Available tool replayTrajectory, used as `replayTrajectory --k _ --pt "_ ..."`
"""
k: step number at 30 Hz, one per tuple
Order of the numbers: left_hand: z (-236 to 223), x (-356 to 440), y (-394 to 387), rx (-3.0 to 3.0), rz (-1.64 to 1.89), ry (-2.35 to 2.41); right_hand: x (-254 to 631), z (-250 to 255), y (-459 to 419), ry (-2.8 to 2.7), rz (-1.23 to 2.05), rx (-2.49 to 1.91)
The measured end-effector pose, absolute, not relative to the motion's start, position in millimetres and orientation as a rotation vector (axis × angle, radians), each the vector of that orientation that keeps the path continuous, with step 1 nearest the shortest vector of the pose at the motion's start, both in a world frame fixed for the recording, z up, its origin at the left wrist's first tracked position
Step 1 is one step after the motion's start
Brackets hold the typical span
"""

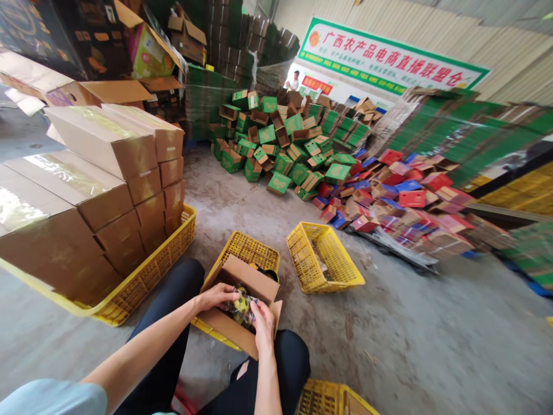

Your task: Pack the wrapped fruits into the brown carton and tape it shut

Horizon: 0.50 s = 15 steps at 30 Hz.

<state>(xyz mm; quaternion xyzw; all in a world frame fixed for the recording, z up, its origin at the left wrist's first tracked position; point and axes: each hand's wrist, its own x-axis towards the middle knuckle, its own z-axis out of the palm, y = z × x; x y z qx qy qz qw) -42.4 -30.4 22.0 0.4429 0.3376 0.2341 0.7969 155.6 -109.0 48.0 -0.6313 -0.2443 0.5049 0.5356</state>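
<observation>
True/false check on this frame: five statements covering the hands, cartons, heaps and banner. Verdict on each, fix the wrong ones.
1. The left hand and right hand are both at clear plastic in the open carton. True.
2. The carton between the knees is taped shut. False: its flaps stand open.
3. Closed cartons are stacked in a yellow crate on the person's left. True.
4. Green boxes are heaped to the left of the red and blue boxes. True.
5. The wall banner has a blue border. False: it is green.
</observation>
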Motion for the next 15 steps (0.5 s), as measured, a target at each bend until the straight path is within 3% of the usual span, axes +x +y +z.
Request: replayTrajectory --k 15 --pt "20 -40 -26 1.018 0.607 0.823 152 50 -111 -0.592 1.231 -1.500"
